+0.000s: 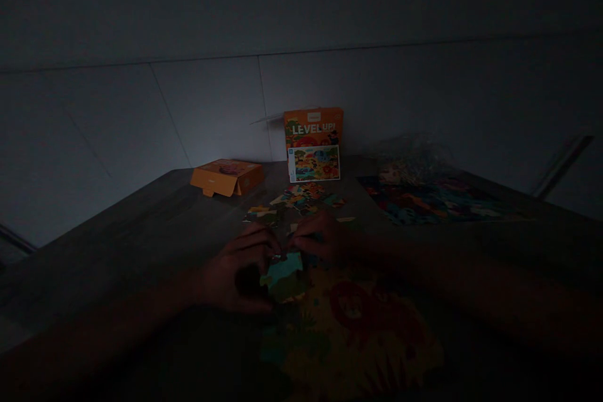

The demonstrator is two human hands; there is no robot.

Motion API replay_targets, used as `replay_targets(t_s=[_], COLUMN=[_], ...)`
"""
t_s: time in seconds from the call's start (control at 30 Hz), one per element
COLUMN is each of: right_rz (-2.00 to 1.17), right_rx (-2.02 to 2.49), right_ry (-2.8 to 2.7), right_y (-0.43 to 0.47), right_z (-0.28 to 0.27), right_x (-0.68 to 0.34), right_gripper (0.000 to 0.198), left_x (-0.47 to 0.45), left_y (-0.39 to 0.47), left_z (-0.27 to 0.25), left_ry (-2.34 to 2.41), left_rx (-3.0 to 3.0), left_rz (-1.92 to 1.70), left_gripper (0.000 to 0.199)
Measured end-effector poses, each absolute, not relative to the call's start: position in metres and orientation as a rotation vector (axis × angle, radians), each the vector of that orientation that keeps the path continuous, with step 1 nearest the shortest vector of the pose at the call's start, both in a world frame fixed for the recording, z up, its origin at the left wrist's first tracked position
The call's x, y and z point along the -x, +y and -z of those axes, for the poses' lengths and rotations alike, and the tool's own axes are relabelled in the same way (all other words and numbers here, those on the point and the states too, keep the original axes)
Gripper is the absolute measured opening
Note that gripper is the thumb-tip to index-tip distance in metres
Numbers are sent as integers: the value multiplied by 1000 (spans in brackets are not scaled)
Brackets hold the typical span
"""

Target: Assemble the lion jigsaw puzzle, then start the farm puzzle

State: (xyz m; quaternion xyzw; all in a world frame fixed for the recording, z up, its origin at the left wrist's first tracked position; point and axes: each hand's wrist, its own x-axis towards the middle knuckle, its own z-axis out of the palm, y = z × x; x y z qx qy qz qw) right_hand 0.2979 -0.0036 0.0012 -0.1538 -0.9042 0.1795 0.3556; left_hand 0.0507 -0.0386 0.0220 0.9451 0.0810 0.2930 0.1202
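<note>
While the left hand (240, 267), left of centre in the frame, curled around a blue-green puzzle section (285, 270), the right hand (325, 239) bent its fingers near the section's upper edge, though whether either gripped it was too dark to tell. Fitting pieces onto the partly built puzzle (339, 333) at lower centre seemed the step in hand, the next move calling for matched edges. Beyond the orange box (226, 177) at left, its print unreadable, the upright box (313, 129) at centre read "LEVEL UP!".
</note>
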Motion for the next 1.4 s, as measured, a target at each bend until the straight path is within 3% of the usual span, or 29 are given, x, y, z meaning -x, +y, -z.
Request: replay_targets(t_s=[0.4, 0.67, 0.87, 1.07, 1.27, 1.4], right_rz=[-453, -430, -383, -341, -204, -416], right_rx=[391, 330, 270, 211, 558, 741], right_ry=[-2372, -2407, -2449, -2516, -2832, -2817], right_y=[-1, -4, -6, -7, -33, -45], right_z=[2, -1, -1, 0, -21, -35], right_x=[-297, -296, -297, -299, -292, -287], right_gripper=[32, 32, 26, 23, 58, 59], left_x=[-52, -54, -56, -56, -54, -53], left_y=[-43, -44, -44, -46, -45, -43], left_z=[-24, -24, -22, -26, -18, -15], left_ry=[39, 73, 53, 77, 220, 257], left_rx=[-2769, -2749, -2771, -2785, -2759, -2737], left_rz=[-559, -612, -601, -574, -640, -673], left_gripper=[40, 28, 48, 41, 28, 30])
